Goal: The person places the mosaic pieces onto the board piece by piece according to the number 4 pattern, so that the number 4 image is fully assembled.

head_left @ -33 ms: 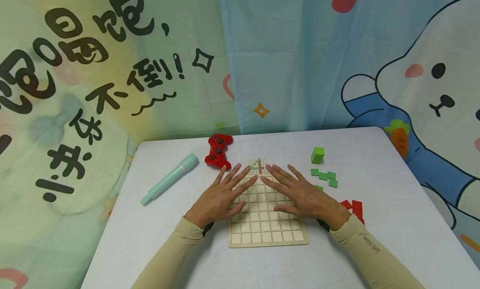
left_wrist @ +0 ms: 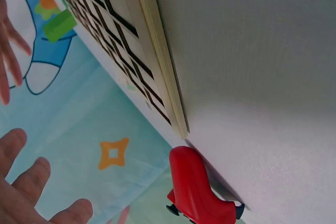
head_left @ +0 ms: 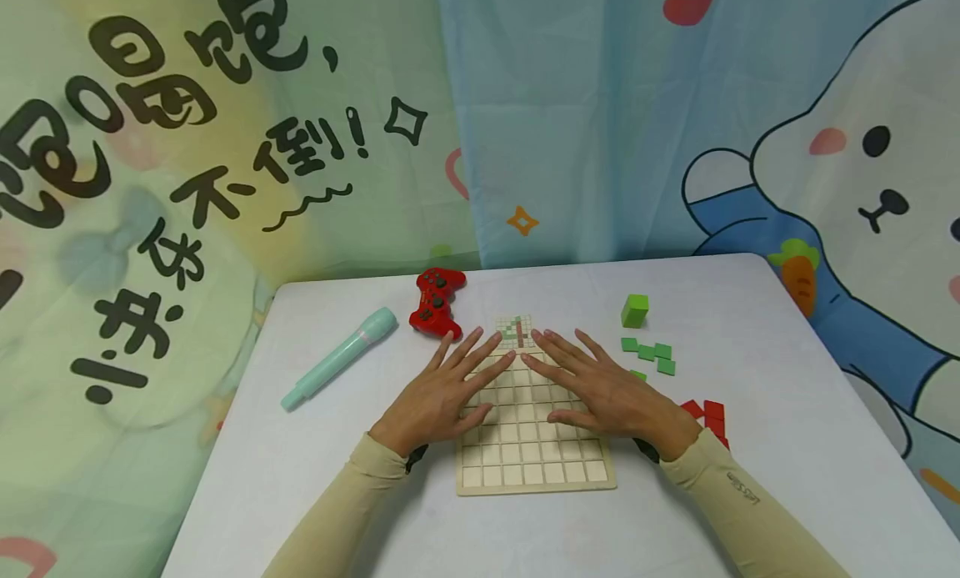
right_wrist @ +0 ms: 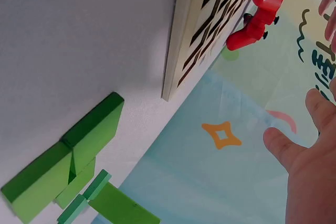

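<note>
Hands, two, bare, fingers fanned wide and holding nothing: left hand [head_left: 446,394] over the left side of the board, right hand [head_left: 607,386] over its right side. Both wrist views show fingers clear of the board, apparently raised above it.

Item: wooden grid board [head_left: 532,469], pale, flat on the white tabletop [head_left: 585,536], between and beneath the hands; the visible squares hold no pieces.

Item: pattern card [head_left: 522,332], small, gridded, marked in green and red, at the board's far end; how it is supported cannot be told.

Item: green tiles [head_left: 647,353], a loose cluster right of the board, one partly hidden by the right hand.

Item: red tiles [head_left: 715,411], nearer, partly covered by the right wrist; full number not visible.

Item: green block [head_left: 635,311], upright, beyond the green tiles.

Item: red game controller [head_left: 437,303], far left of the board, near the left fingertips.

Item: mint-green cylinder [head_left: 341,359], lying aslant at left.

Condition notes, by judgement: a low sweep of the right sleeve [head_left: 720,478] could scatter the red tiles, which lie close under that wrist. The left fingers, reaching farther, could nudge the controller against the card or board. The cylinder, being round, might roll if knocked. Small tiles could slip from a hurried pinch.
</note>
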A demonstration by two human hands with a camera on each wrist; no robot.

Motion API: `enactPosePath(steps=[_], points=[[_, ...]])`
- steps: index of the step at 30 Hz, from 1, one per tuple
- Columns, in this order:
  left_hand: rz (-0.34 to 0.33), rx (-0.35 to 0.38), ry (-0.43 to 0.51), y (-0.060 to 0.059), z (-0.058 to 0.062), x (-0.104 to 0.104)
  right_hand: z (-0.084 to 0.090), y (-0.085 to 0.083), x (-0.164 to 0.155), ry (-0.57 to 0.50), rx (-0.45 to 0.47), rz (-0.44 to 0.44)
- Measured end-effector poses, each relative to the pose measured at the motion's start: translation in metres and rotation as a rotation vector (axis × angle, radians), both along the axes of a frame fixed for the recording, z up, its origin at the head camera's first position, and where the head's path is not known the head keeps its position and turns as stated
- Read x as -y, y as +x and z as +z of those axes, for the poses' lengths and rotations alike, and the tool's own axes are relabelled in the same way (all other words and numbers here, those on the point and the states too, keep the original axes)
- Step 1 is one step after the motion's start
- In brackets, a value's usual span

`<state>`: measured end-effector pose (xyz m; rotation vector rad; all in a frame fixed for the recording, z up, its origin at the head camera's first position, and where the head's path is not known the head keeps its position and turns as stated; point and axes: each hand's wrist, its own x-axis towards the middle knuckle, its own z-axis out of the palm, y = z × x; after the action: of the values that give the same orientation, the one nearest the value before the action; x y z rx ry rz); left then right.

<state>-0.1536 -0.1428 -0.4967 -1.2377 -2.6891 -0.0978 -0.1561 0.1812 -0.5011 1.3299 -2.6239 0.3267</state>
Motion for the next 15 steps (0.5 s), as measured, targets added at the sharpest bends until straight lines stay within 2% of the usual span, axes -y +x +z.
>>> enactPosePath(steps=[8, 15], points=[[-0.006, -0.024, -0.001, 0.0010, 0.0000, 0.0014, 0.0002, 0.0016, 0.0007, -0.013, 0.032, -0.009], [0.013, -0.005, 0.031, 0.0057, 0.0035, 0.0038, 0.0012, 0.0043, 0.0044, -0.012, 0.066, -0.019]])
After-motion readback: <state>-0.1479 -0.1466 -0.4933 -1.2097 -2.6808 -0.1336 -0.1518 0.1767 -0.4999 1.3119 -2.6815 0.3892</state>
